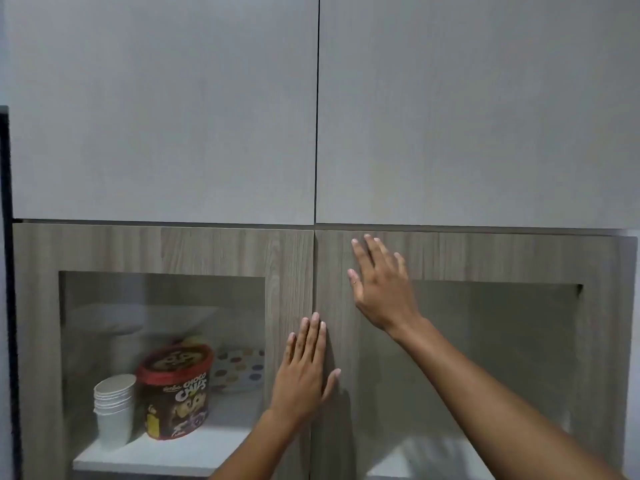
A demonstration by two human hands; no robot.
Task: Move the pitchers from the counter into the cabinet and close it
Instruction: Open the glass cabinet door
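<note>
Left hand (304, 372): lying flat, palm forward, across the seam where the two lower doors meet; fingers extended and close together, thumb spread to the right, gripping nothing.
Right hand (377, 282): lying flat on the right door (332, 271), above and to the right of the left fingertips; fingers extended and slightly fanned, gripping nothing.
Left door (287, 271): sitting just left of the left fingertips, wood-grain frame with a glass pane, looking shut.
Right door: meeting the left door at the seam running up from the left fingertips; its edge is lining up flush with the other.
Upper doors (162, 109): two plain grey panels hanging above both sets of fingertips, shut.
Pitchers: not showing anywhere; the pane below the right fingers is showing only a blurred pale shape, possibly a shelf, so I cannot tell where they are sitting.
Cups (114, 410): white stack standing behind the left pane, well left of the left fingers.
Tub (176, 393): red-lidded "Choco Chips" tub standing just right of the cups, between them and the left hand.
Dotted item (239, 368): showing behind the tub, near the left wrist; too blurred to name.
</note>
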